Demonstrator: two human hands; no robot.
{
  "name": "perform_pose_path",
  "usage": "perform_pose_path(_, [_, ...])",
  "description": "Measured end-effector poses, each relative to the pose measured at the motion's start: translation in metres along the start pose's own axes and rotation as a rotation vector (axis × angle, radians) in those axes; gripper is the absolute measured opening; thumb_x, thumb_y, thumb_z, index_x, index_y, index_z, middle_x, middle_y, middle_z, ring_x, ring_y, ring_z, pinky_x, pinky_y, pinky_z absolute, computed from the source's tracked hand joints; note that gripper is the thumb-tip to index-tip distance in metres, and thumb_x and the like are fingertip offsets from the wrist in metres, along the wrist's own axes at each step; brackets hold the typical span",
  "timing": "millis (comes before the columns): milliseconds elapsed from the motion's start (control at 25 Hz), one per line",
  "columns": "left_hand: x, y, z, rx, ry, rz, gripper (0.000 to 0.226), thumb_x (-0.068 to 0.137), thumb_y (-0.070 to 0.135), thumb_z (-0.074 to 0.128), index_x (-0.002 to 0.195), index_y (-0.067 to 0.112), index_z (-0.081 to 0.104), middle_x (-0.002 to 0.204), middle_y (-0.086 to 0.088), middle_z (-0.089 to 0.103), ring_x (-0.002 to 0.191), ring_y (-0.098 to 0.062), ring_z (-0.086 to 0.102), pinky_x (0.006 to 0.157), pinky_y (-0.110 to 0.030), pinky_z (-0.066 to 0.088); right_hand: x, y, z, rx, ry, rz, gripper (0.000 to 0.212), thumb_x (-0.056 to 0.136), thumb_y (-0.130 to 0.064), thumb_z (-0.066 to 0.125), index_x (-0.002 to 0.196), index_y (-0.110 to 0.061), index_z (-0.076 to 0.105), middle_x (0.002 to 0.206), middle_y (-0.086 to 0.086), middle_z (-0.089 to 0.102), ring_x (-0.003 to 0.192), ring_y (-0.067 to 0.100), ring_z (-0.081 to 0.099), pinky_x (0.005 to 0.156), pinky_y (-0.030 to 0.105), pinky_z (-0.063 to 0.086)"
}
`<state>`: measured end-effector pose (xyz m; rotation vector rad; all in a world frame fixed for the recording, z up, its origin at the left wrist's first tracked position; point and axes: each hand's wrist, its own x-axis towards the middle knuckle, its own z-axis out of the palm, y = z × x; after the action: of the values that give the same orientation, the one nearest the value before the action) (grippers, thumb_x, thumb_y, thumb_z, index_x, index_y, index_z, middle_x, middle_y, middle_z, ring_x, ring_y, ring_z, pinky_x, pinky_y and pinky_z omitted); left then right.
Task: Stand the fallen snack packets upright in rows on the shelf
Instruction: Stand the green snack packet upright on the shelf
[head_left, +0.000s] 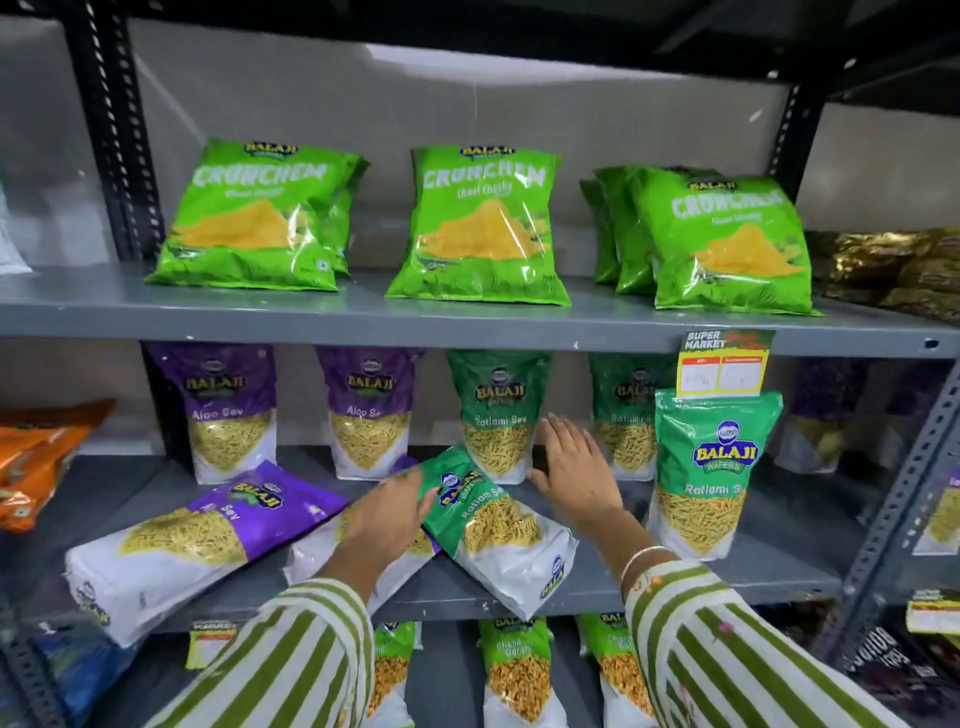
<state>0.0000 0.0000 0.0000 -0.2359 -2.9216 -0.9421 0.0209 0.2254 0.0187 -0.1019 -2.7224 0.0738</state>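
Your left hand (390, 512) rests palm-down on the middle shelf (675, 587), its fingers spread and lying against the top edge of the fallen green Ratlami Sev packet (498, 525); the fingers are not visibly closed around it, so whether it is gripped cannot be told. That packet lies tilted on the shelf just to the right of your left hand, its white bottom end hanging past the shelf's front edge. Under your left wrist lies a second fallen packet (306, 558), mostly hidden by the hand and sleeve. Further left of that hand lies the fallen purple Aloo Sev packet (202, 535), flat and slanted, with its white end toward the front edge. Your right hand (574, 467) is open with fingers extended, palm facing left, holding nothing; it stands just beside the upright green Ratlami Sev packet (498, 415) in the back row, and contact cannot be confirmed. To the right of your right hand one green Balaji packet (711, 473) stands upright near the front. Behind your left hand two purple Aloo Sev packets (231, 410) stand upright in the back row. Above both hands, the upper shelf (363, 319) carries bright green Crunchem bags (480, 228).
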Motion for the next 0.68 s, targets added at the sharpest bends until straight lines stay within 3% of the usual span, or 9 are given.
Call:
perform_pose_path(40, [0.009,0.000,0.017,-0.012,-0.182,-0.130,0.049,0.092,0.041,0.035,0.115,0.000,0.051,0.116,-0.024,0.062,0.102,-0.038,0.061,0.083,-0.043,0.049,0.009,0.011,0.013,0.110,-0.192,0.147,0.061,0.090,-0.046,0.039,0.136,-0.005,0.031,0.144,0.015,0.039,0.133,0.030,0.036,0.109,0.042,0.033])
perform_pose_path(120, [0.020,0.012,0.038,-0.417,-0.327,-0.505,0.055,0.092,0.040,0.043,0.115,-0.010,0.046,0.101,-0.033,0.059,0.077,-0.040,0.060,0.069,-0.049,0.048,0.020,0.031,0.032,0.233,-0.505,0.209,0.061,0.090,-0.050,0.040,0.133,-0.008,0.036,0.136,0.014,0.045,0.133,0.033,0.036,0.104,0.039,0.034])
perform_pose_path(200, [0.023,0.019,0.061,-0.672,-0.466,-0.673,0.045,0.091,0.031,0.050,0.094,-0.013,0.046,0.083,-0.026,0.050,0.067,-0.036,0.051,0.075,-0.050,0.046,0.030,0.050,0.046,0.365,-0.664,0.178,0.050,0.090,-0.049,0.042,0.127,-0.016,0.044,0.125,0.005,0.054,0.134,0.030,0.036,0.099,0.034,0.035])
perform_pose_path(240, [0.027,0.025,0.071,-0.762,-0.471,-0.763,0.042,0.089,0.029,0.053,0.094,-0.013,0.046,0.091,-0.028,0.052,0.078,-0.041,0.053,0.085,-0.050,0.046,0.034,0.056,0.059,0.447,-0.720,0.159,0.052,0.090,-0.048,0.043,0.131,-0.015,0.043,0.130,0.003,0.052,0.134,0.025,0.038,0.100,0.029,0.035])
perform_pose_path(320, [0.036,0.027,0.079,-0.836,-0.483,-0.740,0.049,0.085,0.029,0.058,0.111,-0.011,0.044,0.109,-0.031,0.054,0.105,-0.045,0.054,0.106,-0.053,0.037,0.043,0.063,0.078,0.639,-0.879,0.178,0.060,0.087,-0.048,0.049,0.135,-0.013,0.041,0.128,0.005,0.056,0.117,0.003,0.053,0.092,0.014,0.040])
perform_pose_path(360, [0.043,0.026,0.084,-0.866,-0.482,-0.752,0.050,0.083,0.028,0.062,0.114,-0.007,0.044,0.103,-0.028,0.055,0.109,-0.043,0.054,0.109,-0.054,0.034,0.048,0.066,0.087,0.739,-0.954,0.178,0.070,0.078,-0.056,0.058,0.134,-0.015,0.044,0.121,0.003,0.060,0.105,-0.003,0.058,0.088,0.013,0.044])
perform_pose_path(440, [0.058,0.015,0.098,-0.891,-0.437,-0.785,0.060,0.076,0.027,0.070,0.119,-0.002,0.041,0.098,-0.024,0.055,0.117,-0.041,0.053,0.109,-0.056,0.034,0.056,0.067,0.104,0.835,-1.070,0.298,0.093,0.047,-0.059,0.079,0.124,-0.013,0.056,0.126,0.005,0.061,0.105,0.011,0.059,0.092,0.028,0.049])
perform_pose_path(600, [0.057,0.009,0.101,-0.951,-0.484,-0.840,0.028,0.077,0.013,0.068,0.094,-0.001,0.050,0.081,-0.017,0.062,0.080,-0.030,0.059,0.105,-0.050,0.040,0.060,0.070,0.128,0.744,-1.051,0.282,0.043,0.065,-0.036,0.077,0.100,-0.018,0.060,0.118,0.008,0.062,0.102,0.019,0.059,0.097,0.036,0.049])
perform_pose_path(680, [0.056,0.009,0.094,-0.996,-0.505,-0.800,0.026,0.073,0.009,0.071,0.088,-0.002,0.053,0.075,-0.017,0.068,0.077,-0.029,0.059,0.097,-0.048,0.045,0.063,0.075,0.135,0.855,-1.104,0.355,0.067,0.050,-0.031,0.090,0.107,-0.017,0.057,0.123,0.007,0.062,0.104,0.019,0.062,0.095,0.038,0.052])
